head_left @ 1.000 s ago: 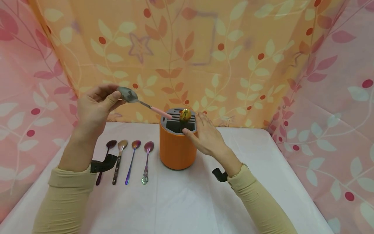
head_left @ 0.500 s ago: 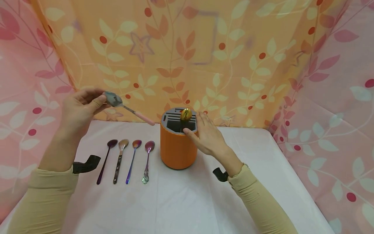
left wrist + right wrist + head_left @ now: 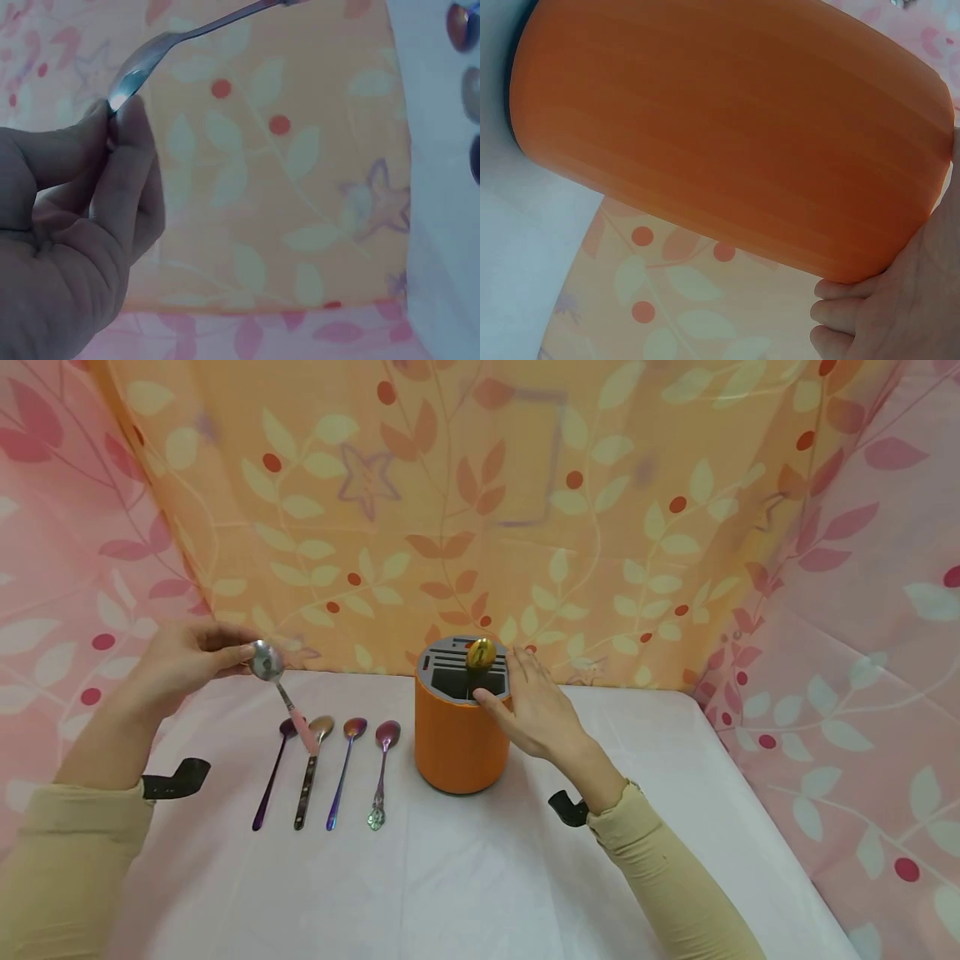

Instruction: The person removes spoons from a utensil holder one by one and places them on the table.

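Note:
My left hand (image 3: 187,660) pinches a spoon with a pink handle (image 3: 268,662) by the edge of its silver bowl. The spoon hangs in the air, its handle sloping down to the right over the row of spoons in the head view. In the left wrist view, thumb and fingertips meet at the spoon's bowl (image 3: 135,75). My right hand (image 3: 543,710) rests on the right upper edge of an orange cutlery holder (image 3: 461,747), fingers extended and thumb at the front rim. A gold spoon (image 3: 481,654) stands bowl up in the holder; its handle is hidden inside.
Left of the holder, several spoons lie side by side on the white cloth: a dark purple spoon (image 3: 273,777), a spoon with a speckled handle (image 3: 305,793), a rainbow spoon (image 3: 342,777) and an ornate-handled spoon (image 3: 381,772). Patterned curtains (image 3: 480,485) surround the table.
My left hand has moved left and down with the pink-handled spoon, away from the holder's top. The spoon now points more steeply downward. My right hand stays on the holder.

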### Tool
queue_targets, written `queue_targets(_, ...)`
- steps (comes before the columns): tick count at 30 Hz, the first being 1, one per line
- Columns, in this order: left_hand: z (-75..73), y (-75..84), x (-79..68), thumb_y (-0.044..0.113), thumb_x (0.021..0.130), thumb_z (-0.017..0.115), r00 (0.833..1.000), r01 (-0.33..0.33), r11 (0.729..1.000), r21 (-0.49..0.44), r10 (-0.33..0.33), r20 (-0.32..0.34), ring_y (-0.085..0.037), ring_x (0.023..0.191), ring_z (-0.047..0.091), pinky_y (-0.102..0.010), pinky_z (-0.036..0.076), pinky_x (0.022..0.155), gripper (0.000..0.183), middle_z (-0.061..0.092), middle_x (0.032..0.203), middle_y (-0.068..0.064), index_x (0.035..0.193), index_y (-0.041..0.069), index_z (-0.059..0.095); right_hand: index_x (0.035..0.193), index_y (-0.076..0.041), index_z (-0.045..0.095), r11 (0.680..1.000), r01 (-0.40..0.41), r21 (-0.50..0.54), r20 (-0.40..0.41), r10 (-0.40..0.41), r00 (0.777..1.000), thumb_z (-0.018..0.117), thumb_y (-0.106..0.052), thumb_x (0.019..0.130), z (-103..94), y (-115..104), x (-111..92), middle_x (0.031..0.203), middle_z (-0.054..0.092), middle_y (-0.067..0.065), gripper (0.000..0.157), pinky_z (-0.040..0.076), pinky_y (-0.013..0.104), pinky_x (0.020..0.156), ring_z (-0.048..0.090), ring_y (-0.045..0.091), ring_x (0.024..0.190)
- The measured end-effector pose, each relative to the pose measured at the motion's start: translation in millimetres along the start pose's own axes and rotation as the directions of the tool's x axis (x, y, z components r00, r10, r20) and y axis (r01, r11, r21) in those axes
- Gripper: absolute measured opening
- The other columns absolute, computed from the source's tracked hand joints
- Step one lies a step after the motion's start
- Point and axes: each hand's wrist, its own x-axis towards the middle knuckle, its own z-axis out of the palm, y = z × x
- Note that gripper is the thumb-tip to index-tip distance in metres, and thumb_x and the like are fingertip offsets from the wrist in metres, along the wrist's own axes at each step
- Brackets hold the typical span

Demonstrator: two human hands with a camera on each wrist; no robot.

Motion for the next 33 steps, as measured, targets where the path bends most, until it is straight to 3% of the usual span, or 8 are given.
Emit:
queue_targets(2, -6.2, -6.0, 2.8, 0.011, 0.102, 0.067, 0.998, 0.025, 0.996, 0.082, -0.03, 0.059, -0.005, 0.082, 0.072, -0.018, 0.06, 0.076, 0.039, 0.074, 0.095, 0.007, 0.131, -0.015, 0.06, 0.163, 0.004, 0.02, 1.0, 0.0, 0.002, -0.004, 0.0, 1.0, 0.026, -0.078, 0.101, 0.2, 0, 0, 0.171, 0.016, 0.021, 0.102, 0.014, 0.049, 0.13, 0.015, 0.035, 0.159)
queue_targets(4, -11.7, -12.2, 5.0, 0.011, 0.102, 0.067, 0.99, 0.054, 0.988, 0.146, -0.072, 0.121, -0.007, 0.083, 0.072, -0.019, 0.061, 0.076, 0.04, 0.075, 0.099, 0.0, 0.13, -0.017, 0.059, 0.163, 0.004, 0.021, 1.0, 0.005, -0.001, -0.008, -0.005, 1.0, 0.026, -0.078, 0.101, 0.8, 1, 0, 0.171, 0.017, 0.021, 0.103, 0.015, 0.05, 0.129, 0.016, 0.036, 0.159)
queue_targets(10, -21.5, -29.1, 11.0, 0.007, 0.103, 0.065, 0.944, 0.115, 0.955, 0.273, -0.19, 0.269, -0.02, 0.088, 0.071, -0.025, 0.062, 0.079, 0.035, 0.071, 0.107, -0.013, 0.126, -0.018, 0.06, 0.163, 0.004, 0.02, 1.0, 0.002, 0.0, -0.011, -0.002, 1.0, 0.025, -0.079, 0.1, 1.8, 2, 0, 0.171, 0.016, 0.021, 0.104, 0.015, 0.049, 0.129, 0.016, 0.035, 0.159)
queue_targets(17, -27.4, -49.6, 20.3, 0.009, 0.102, 0.065, 0.899, 0.139, 0.923, 0.359, -0.27, 0.346, -0.026, 0.088, 0.07, -0.034, 0.064, 0.081, 0.032, 0.072, 0.102, -0.013, 0.121, -0.017, 0.063, 0.163, 0.004, 0.02, 1.0, 0.003, 0.005, -0.01, -0.003, 1.0, 0.026, -0.078, 0.101, 1.9, 2, 1, 0.172, 0.015, 0.02, 0.103, 0.013, 0.047, 0.13, 0.015, 0.035, 0.159)
queue_targets(22, -28.2, -67.9, 26.0, 0.008, 0.102, 0.064, 0.882, 0.179, 0.923, 0.34, -0.303, 0.36, -0.027, 0.09, 0.071, -0.038, 0.064, 0.084, 0.033, 0.074, 0.104, -0.016, 0.122, -0.019, 0.063, 0.163, 0.003, 0.02, 1.0, -0.004, 0.004, -0.005, 0.004, 1.0, 0.025, -0.078, 0.101, 1.4, 0, 1, 0.172, 0.015, 0.019, 0.102, 0.012, 0.046, 0.13, 0.013, 0.033, 0.16)
queue_targets(25, -27.0, -80.3, 27.4, 0.005, 0.103, 0.061, 0.886, 0.194, 0.933, 0.303, -0.299, 0.355, -0.028, 0.093, 0.071, -0.043, 0.063, 0.088, 0.036, 0.074, 0.106, -0.018, 0.127, -0.022, 0.058, 0.164, 0.003, 0.02, 1.0, -0.007, 0.005, -0.004, 0.007, 1.0, 0.025, -0.078, 0.101, 1.5, 0, 1, 0.172, 0.016, 0.019, 0.102, 0.012, 0.046, 0.13, 0.014, 0.033, 0.159)
queue_targets(30, -19.8, -102.9, 26.9, 0.008, 0.106, 0.059, 0.922, 0.2, 0.954, 0.223, -0.261, 0.288, -0.023, 0.094, 0.073, -0.046, 0.061, 0.091, 0.041, 0.073, 0.113, -0.022, 0.134, -0.022, 0.053, 0.164, 0.003, 0.019, 1.0, -0.008, 0.005, -0.004, 0.008, 1.0, 0.025, -0.078, 0.101, 1.9, 0, 1, 0.172, 0.015, 0.019, 0.103, 0.014, 0.048, 0.13, 0.014, 0.034, 0.159)
queue_targets(33, -12.8, -115.2, 26.6, 0.009, 0.107, 0.059, 0.943, 0.204, 0.965, 0.163, -0.239, 0.232, -0.014, 0.09, 0.073, -0.041, 0.063, 0.087, 0.043, 0.073, 0.114, -0.022, 0.135, -0.023, 0.052, 0.164, 0.003, 0.019, 1.0, -0.004, 0.005, -0.007, 0.004, 1.0, 0.025, -0.078, 0.101, 2.2, 0, 1, 0.172, 0.015, 0.019, 0.103, 0.014, 0.048, 0.13, 0.015, 0.034, 0.159)
